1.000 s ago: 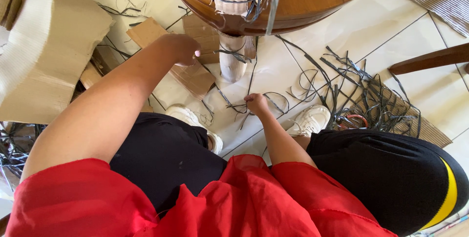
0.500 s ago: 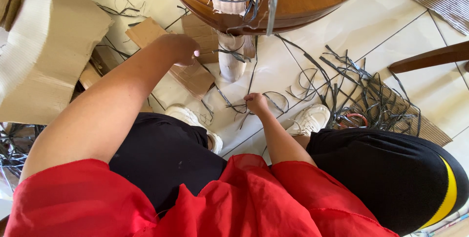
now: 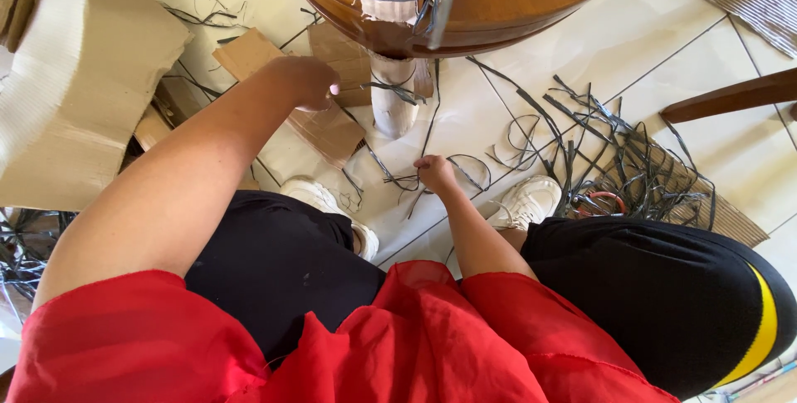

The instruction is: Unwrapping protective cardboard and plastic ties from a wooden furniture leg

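Left hand (image 3: 305,82) grip pinched on a dark strap (image 3: 378,87) wrapped around the cardboard-covered table leg (image 3: 393,104). Right hand (image 3: 435,174) fisted on a strap end (image 3: 427,133) below, above the tiled floor (image 3: 581,46).

The person wears a loose red top (image 3: 398,345) with short, wide sleeves that leave both forearms bare. Below it are black trousers (image 3: 664,295) with a yellow stripe (image 3: 765,328) down one side, and white lace-up trainers (image 3: 529,201).
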